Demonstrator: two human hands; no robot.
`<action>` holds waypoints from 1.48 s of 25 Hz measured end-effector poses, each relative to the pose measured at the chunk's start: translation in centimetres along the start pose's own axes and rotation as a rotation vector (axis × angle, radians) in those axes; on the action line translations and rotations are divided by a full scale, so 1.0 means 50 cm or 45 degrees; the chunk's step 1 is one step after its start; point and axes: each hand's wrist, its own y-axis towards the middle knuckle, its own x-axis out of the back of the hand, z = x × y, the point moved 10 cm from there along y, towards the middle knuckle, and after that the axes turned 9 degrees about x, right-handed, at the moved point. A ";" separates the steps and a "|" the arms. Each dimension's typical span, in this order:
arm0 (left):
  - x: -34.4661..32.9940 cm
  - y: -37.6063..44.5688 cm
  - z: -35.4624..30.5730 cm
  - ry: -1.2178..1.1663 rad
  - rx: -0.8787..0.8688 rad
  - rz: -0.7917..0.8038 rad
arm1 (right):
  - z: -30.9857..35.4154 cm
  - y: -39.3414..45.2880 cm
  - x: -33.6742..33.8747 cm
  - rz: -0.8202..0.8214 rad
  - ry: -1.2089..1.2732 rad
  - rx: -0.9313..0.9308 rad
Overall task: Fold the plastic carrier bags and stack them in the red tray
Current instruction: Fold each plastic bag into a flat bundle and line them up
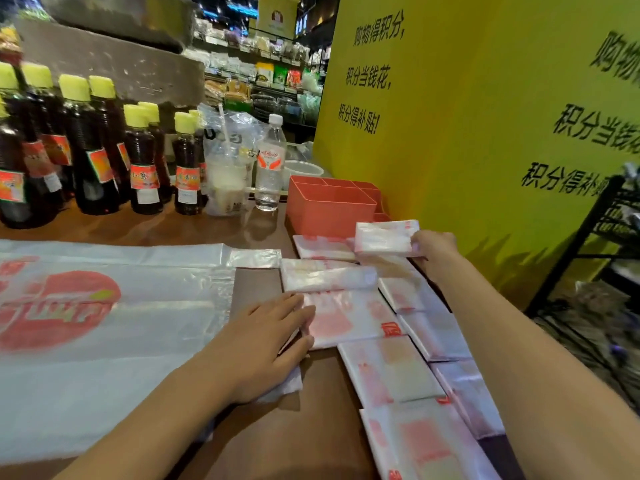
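While my right hand (434, 249) pinches a folded bag (386, 237) by its right end, long axis running nine to three, the red tray (329, 209) lies just beyond at eleven o'clock (left hand (266, 337) flat on another bag (346, 317)).

Glossy thin plastic bags (104, 306), matt plastic tray (329, 209), smooth wooden table (263, 431).

The brown table (263, 223) carries flat carrier bags (104, 306); folded bags (391, 368); red tray (329, 209); sauce bottles (86, 150); water bottle (270, 168).
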 end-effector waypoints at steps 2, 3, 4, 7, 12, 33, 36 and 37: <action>0.002 0.001 0.000 0.007 -0.008 -0.015 | -0.016 0.028 -0.009 -0.007 -0.079 -0.002; -0.001 0.003 0.000 0.014 -0.006 -0.011 | -0.023 0.043 -0.016 0.008 -0.108 0.010; -0.004 0.004 -0.001 0.012 -0.007 -0.003 | -0.029 0.059 -0.025 0.031 -0.122 0.022; -0.006 -0.001 0.003 -0.006 0.002 -0.005 | -0.038 0.081 -0.043 0.060 -0.150 0.069; 0.001 -0.004 0.010 0.043 -0.022 -0.168 | -0.065 0.104 -0.034 0.032 -0.313 0.181; 0.081 0.008 -0.022 0.330 0.066 -0.306 | 0.035 -0.122 -0.153 0.825 -1.436 0.869; 0.130 -0.001 0.001 0.269 0.206 -0.334 | 0.065 -0.228 -0.211 0.903 -1.359 0.949; 0.155 -0.012 0.020 0.186 0.267 -0.375 | 0.074 -0.268 -0.230 0.926 -1.346 0.976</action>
